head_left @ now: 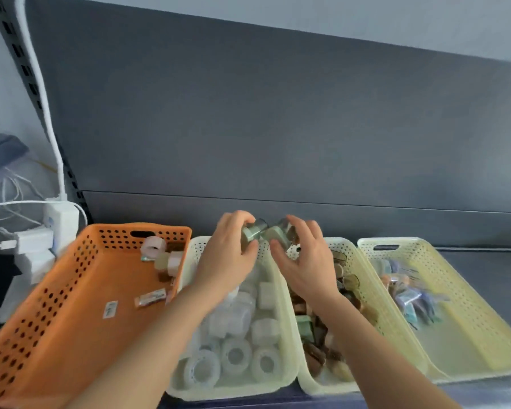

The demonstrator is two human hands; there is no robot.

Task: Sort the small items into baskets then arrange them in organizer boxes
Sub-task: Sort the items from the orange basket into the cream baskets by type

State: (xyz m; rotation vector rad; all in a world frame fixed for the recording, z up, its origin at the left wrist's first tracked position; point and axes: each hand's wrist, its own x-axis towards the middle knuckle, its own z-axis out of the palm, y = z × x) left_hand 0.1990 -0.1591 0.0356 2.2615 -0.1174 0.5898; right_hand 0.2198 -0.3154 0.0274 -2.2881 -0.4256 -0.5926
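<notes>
My left hand (229,255) holds a small green tape roll (252,233) above the far end of a cream basket (189,391) full of clear and white tape rolls. My right hand (306,261) holds another green roll (279,234) touching the first. To the right, a second cream basket (348,252) carries brown and green rolls. An orange basket (56,314) on the left has a few pale rolls and small wrapped pieces. A yellow basket (455,290) at far right contains blue and purple wrapped items.
A dark grey back panel (278,128) rises behind the baskets. A white power strip with plugs and cables (56,228) sits at the left, beside a slotted shelf post (27,75). Dark shelf surface (499,267) shows right of the yellow basket.
</notes>
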